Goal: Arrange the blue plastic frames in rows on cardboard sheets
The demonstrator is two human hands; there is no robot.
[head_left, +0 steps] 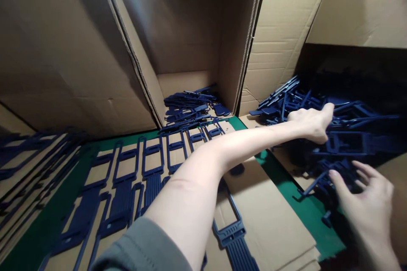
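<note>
Sleeve and left arm: grey-green sleeve [143, 247] at the lower edge; bare left forearm [193, 178] crosses above the laid-out parts toward the right.
Right hand: right hand [370, 199] at the lower right, fingers bent, thumb parted from them with a visible gap; dark blue parts lie just beside the thumb tip. Contact cannot be confirmed.
Cardboard sheet: brown sheet [270, 216], its right portion bare, further layers showing beneath its near right corner.
Near frame: dark blue frame with ribbed strip [230, 233], lying flat on the sheet, partly behind the forearm.
Frame row: similar dark blue frames [122, 197] set side by side on the sheet, left of the arm.
Table: green surface [282, 184], visible along both sides of the sheet.
Left stack: layered cardboard with dark blue frames [30, 180].
Left hand: left hand [310, 123] over the right-hand pile, knuckles up; its grip cannot be determined.
Right-hand pile: tangled dark blue parts [348, 142], around both hands, in shadow.
Middle heap: smaller dark blue heap [187, 106], at the mouth of the middle carton [190, 21].
Flanking cardboard: left panel [57, 42] and right panel [280, 21], both upright.
</note>
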